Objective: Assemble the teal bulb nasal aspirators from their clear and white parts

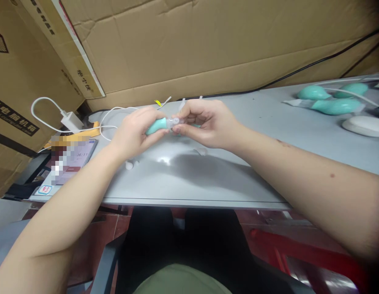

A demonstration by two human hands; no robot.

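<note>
Above the table, my left hand (136,130) is closed round a mint-green rubber-like bulb (156,126); part of the bulb hides behind the fingers. A clear plastic piece (174,121) sits at the bulb's right end. My right hand (207,124) pinches this clear piece between thumb and fingertips, and its other fingers curl inward. Some mint green also shows behind the right fingers, too covered to make out. Below the hands, a small pale piece (201,151) and a little white round piece (129,165) lie on the grey table (183,183).
Several mint-green bulbs (339,106), some with clear wrapping, lie at the right beside a white rounded object (368,125). Far left are a phone (76,161), a white charger (72,121) and cables. Cardboard (207,45) stands behind the table. A red stool (299,249) is below right.
</note>
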